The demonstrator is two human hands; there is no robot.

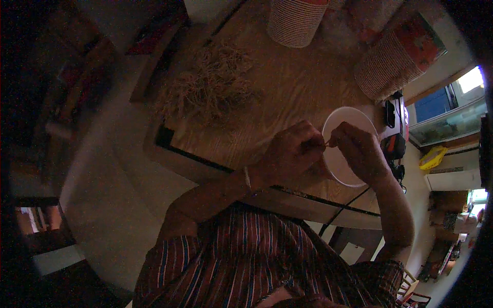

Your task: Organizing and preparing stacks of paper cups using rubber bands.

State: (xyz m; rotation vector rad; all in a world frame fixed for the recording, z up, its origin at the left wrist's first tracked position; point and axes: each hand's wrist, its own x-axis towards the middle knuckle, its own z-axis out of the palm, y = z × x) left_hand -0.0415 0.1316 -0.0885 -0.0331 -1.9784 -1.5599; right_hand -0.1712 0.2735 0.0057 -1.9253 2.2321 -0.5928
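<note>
While both my hands meet over the white bowl (348,154), my left hand (290,154) and right hand (359,149) pinch a thin strand (326,145) between their fingertips, each grip narrow and closed on it. That strand hangs just above the bowl, which sits on the wooden desk (287,87) near its front edge. Farther back lies a heap of dry fibres (210,87), with two ribbed baskets (295,20) beyond.

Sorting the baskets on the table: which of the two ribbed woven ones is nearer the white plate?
The ribbed woven basket at the right, with orange showing inside. It sits just above the round white plate; the other ribbed basket stands farther off at the top edge.
</note>
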